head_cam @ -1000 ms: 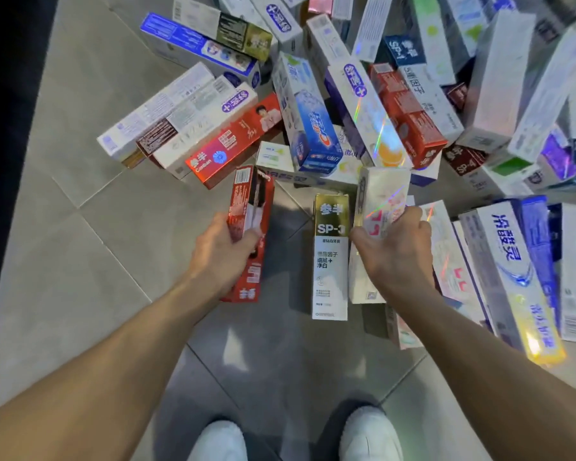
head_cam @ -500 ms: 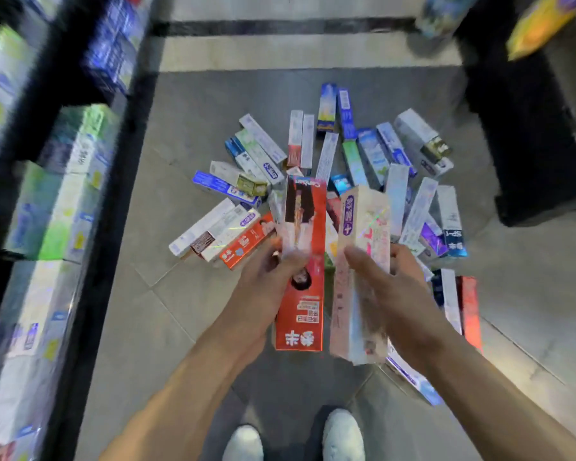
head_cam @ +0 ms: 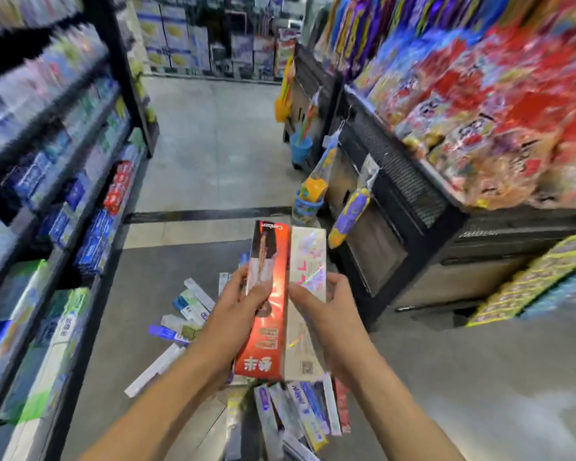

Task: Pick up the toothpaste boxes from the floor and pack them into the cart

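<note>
A shop aisle: stocked shelves (head_cam: 80, 181) of boxed goods line the left, a display bin (head_cam: 413, 201) heaped with bright snack packets (head_cam: 499, 104) stands right, toys (head_cam: 350, 211) hanging from it.

Two hands, left (head_cam: 238, 302) and right (head_cam: 323, 304). Two toothpaste boxes held up at frame centre: one red box (head_cam: 266, 314), one white holographic box (head_cam: 305, 311). Over a dozen loose boxes (head_cam: 180, 314) on the floor below; exact count blurred. Two shoulder-less forearms.
</note>
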